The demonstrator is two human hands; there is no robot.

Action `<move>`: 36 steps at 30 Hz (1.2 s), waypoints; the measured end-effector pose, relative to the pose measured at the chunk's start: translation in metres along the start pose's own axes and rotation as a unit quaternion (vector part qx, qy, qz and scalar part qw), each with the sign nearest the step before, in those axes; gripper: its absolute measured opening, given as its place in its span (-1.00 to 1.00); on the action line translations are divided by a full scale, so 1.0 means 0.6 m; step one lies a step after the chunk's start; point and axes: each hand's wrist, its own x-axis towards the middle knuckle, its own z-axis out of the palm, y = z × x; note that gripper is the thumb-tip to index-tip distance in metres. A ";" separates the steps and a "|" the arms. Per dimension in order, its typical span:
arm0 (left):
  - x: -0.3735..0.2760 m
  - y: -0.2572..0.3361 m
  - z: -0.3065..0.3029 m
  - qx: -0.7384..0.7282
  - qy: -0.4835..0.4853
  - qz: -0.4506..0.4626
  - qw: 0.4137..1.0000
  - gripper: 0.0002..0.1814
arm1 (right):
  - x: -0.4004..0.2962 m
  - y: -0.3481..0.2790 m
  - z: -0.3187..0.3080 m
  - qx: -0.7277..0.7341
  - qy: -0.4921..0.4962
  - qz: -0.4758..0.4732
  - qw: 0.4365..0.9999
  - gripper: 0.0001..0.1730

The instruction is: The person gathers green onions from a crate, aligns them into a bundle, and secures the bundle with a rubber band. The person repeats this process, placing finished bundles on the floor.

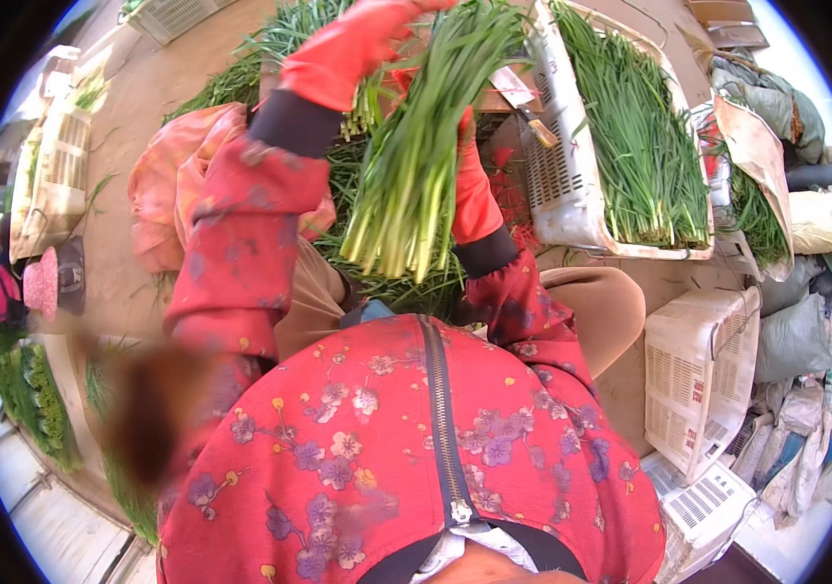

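Observation:
My right hand (476, 186), in a red glove, is closed around a bundle of long green leafy stalks (416, 175), which look like garlic chives. The pale cut ends slant down towards my lap and the leaves point away from me. My left hand (350, 51), also gloved in red, is blurred at the top, left of the leaf tips. Whether it grips anything is unclear. Just beyond my right hand, a knife (525, 106) with a broad blade lies beside a white crate. More loose chives (343, 175) lie below the bundle, partly hidden by it.
A white plastic crate (562, 182) full of chives stands at the right. Nearer me are stacked crates (668, 372). Red strands (507, 193) lie by my right wrist. Sacks (795, 336) line the far right. A person in a pink hat (41, 283) is at the left edge.

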 end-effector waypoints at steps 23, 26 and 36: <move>-0.042 -0.150 0.156 0.111 0.019 0.067 0.991 -0.02 | 0.043 -0.183 -0.012 -0.222 0.266 -0.086 0.934 -0.61; 0.038 -0.178 0.124 0.077 0.016 0.078 0.994 0.04 | 0.125 -0.221 -0.051 -0.364 0.278 -0.104 0.883 -0.60; 0.194 -0.371 0.027 0.293 0.242 -0.083 0.921 0.15 | 0.307 -0.137 -0.313 -0.811 0.435 0.045 0.387 0.14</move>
